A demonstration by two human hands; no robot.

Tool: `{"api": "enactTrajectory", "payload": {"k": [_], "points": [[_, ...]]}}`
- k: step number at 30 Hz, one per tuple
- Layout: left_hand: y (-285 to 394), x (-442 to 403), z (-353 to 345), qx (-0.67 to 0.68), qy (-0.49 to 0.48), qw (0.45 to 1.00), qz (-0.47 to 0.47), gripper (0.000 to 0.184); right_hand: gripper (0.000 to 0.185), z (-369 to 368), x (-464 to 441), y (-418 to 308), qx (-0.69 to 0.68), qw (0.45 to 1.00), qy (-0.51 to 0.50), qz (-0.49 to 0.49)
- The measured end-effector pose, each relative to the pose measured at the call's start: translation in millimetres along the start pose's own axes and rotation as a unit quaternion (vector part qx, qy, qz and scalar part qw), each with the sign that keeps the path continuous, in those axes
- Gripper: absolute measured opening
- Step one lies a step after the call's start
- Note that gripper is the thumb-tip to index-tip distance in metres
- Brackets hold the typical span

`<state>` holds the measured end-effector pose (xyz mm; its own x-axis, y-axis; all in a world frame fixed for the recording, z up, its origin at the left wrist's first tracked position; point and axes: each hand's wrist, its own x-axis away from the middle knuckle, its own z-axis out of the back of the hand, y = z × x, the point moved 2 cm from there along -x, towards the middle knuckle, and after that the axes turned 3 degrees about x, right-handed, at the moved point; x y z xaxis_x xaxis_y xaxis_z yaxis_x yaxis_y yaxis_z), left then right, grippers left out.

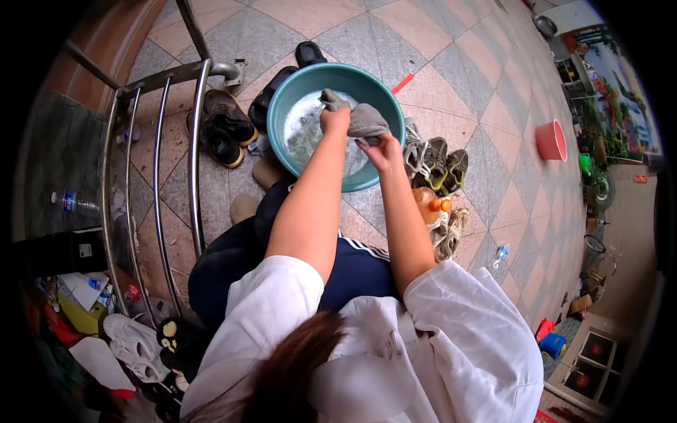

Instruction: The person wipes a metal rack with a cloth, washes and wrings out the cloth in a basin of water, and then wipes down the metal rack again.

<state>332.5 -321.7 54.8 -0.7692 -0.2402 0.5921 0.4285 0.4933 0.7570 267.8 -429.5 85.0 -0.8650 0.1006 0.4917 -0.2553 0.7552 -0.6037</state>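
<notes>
A wet grey cloth (367, 121) is stretched between my two hands above a green basin (281, 86). My left hand (335, 121) is closed round one end of it, and a bit of grey fabric sticks out past the fingers. My right hand (383, 151) pinches the other end near the basin's right rim, thumb and fingers pressed on the fabric. Below the cloth, the basin holds foamy, cloudy water (305, 130).
Dark shoes (227, 127) stand left of the basin, beside a metal railing (197, 141). Sneakers (437, 163) and an orange-capped bottle (426, 202) are at its right. A pink bucket (551, 140) stands farther right on the tiled floor (451, 84).
</notes>
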Motion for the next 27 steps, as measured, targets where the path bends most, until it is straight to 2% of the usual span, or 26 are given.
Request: {"api": "enactTrajectory", "payload": {"k": [1, 2, 4, 8, 11, 14, 18, 24, 27], "points": [[12, 14, 2, -0.108, -0.016, 0.994, -0.027, 0.041, 0.044, 5, -7, 8, -0.068, 0.996, -0.026, -0.051], [23, 28, 2, -0.247, -0.033, 0.966, -0.074, 0.039, 0.045, 11, -14, 15, -0.100, 0.992, -0.051, -0.052], [25, 39, -2, -0.315, -0.062, 0.941, -0.108, 0.037, 0.046, 10, -14, 18, -0.163, 0.984, -0.047, -0.058], [21, 51, -19, -0.442, -0.185, 0.868, -0.132, 0.031, 0.046, 14, -23, 10, -0.193, 0.973, 0.077, -0.101], [11, 62, -31, -0.486, -0.246, 0.775, -0.321, 0.031, 0.044, 20, -45, 6, -0.168, 0.975, 0.105, -0.105], [5, 70, -27, -0.420, -0.259, 0.782, -0.381, 0.033, 0.039, 31, -70, 4, -0.133, 0.979, 0.083, -0.128], [-4, 64, -15, -0.487, -0.283, 0.745, -0.358, 0.035, 0.033, 47, -95, 7, -0.063, 0.981, 0.014, -0.180], [-3, 54, 4, -0.470, -0.281, 0.732, -0.405, 0.038, 0.026, 65, -121, 1, 0.007, 0.964, -0.115, -0.239], [-1, 53, 10, -0.495, -0.236, 0.728, -0.411, 0.045, 0.029, 49, -100, -13, -0.008, 0.978, -0.045, -0.205]]}}
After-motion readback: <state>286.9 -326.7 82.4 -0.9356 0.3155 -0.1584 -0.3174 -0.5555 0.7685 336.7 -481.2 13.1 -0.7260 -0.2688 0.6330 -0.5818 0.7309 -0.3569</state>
